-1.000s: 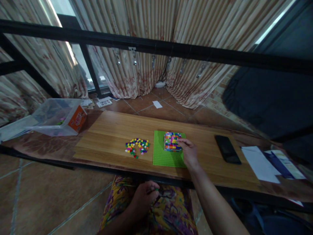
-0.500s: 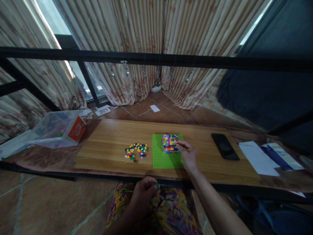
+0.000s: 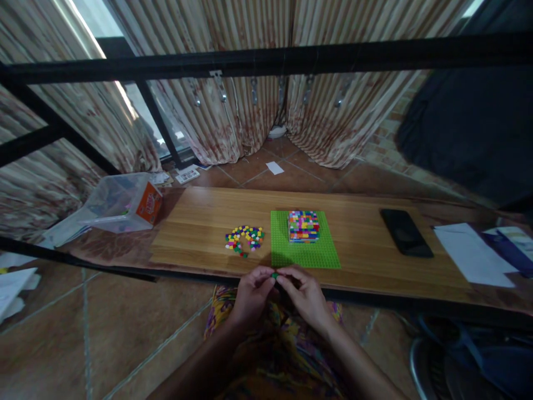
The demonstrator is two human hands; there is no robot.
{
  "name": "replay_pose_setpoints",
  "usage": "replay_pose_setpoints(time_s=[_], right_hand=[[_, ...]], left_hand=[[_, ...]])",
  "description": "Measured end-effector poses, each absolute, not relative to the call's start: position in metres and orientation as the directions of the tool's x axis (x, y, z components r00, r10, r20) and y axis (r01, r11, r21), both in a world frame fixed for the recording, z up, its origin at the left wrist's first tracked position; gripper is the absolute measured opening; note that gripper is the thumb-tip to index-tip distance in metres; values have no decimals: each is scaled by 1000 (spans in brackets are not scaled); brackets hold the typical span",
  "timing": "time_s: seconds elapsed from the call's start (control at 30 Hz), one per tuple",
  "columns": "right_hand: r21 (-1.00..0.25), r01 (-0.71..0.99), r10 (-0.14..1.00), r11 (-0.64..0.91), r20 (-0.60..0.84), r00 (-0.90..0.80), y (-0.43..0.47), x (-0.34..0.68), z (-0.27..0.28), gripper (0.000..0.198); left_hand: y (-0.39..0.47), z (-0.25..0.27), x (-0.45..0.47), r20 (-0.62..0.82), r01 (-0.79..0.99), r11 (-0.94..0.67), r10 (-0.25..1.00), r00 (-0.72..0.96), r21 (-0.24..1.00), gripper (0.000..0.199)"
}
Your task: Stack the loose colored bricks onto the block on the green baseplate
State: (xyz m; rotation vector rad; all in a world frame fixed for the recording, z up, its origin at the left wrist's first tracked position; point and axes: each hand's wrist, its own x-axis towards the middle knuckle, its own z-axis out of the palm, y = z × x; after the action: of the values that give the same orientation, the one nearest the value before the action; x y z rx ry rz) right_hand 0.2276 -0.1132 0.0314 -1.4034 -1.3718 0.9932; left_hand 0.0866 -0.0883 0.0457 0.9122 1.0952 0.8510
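Note:
Between the fingertips of both hands is a small green toy brick point(image 3: 275, 275), just off the near edge of the table. My left hand point(image 3: 255, 291) pinches it from one side and my right hand point(image 3: 303, 293) meets it from the other. Beyond them a bright green studded baseplate point(image 3: 306, 256) lies on the wooden board. On its back part stands a block built of many-coloured bricks point(image 3: 303, 226), several layers high. Loose small bricks point(image 3: 245, 229) in mixed colours lie in a rough ring to the left of the baseplate.
A black phone point(image 3: 406, 232) lies on the right of the wooden board point(image 3: 200, 222), with white paper point(image 3: 472, 253) beyond it. At the left stands a clear plastic box point(image 3: 120, 203) with an orange label. A black metal bar point(image 3: 266, 59) runs across behind the table, before striped curtains.
My right hand has left the coloured block and come back to my left hand at the table's near edge. Both hands now meet at the green brick. The camera view has shifted.

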Motion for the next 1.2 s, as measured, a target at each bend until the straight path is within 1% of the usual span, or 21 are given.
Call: replay_pose_setpoints(time_s=[0.27,0.47,0.53,0.6,0.67,0.73,0.8,0.9,1.0,1.1,1.2], right_hand=[[-966,255,997,43,57,50,-114,226,34,18],[-958,283,997,46,61,42,-115,228,32,19],[-949,308,991,63,96,92,-107,238,31,18],[-936,344,965,80,159,207,-94,255,30,18],[-918,385,910,97,238,339,-76,275,30,19],[-898,424,864,122,306,399,-56,294,31,21],[-870,475,844,136,353,404,-39,307,31,22],[-817,566,838,111,383,388,-22,314,28,23],[-769,632,837,97,406,366,-15,312,24,21],[-758,643,829,106,425,365,-13,310,20,21],[-780,616,826,107,414,381,-11,312,17,21]], left_hand=[[-92,39,86,-310,-76,340,914,262,937,23],[-93,35,87,-330,-59,355,910,250,933,23],[-93,35,87,-334,-49,354,913,233,934,23],[-93,34,86,-338,-38,353,917,210,935,22],[-94,30,86,-353,-31,366,915,197,930,21],[-99,23,86,-374,-28,388,904,208,921,19],[-106,16,88,-396,-7,409,888,234,912,16],[-117,9,90,-420,100,409,857,298,907,10],[-123,10,92,-443,205,394,825,352,896,8],[-123,12,91,-466,264,390,808,361,882,9],[-122,11,90,-479,265,404,798,365,875,11]])
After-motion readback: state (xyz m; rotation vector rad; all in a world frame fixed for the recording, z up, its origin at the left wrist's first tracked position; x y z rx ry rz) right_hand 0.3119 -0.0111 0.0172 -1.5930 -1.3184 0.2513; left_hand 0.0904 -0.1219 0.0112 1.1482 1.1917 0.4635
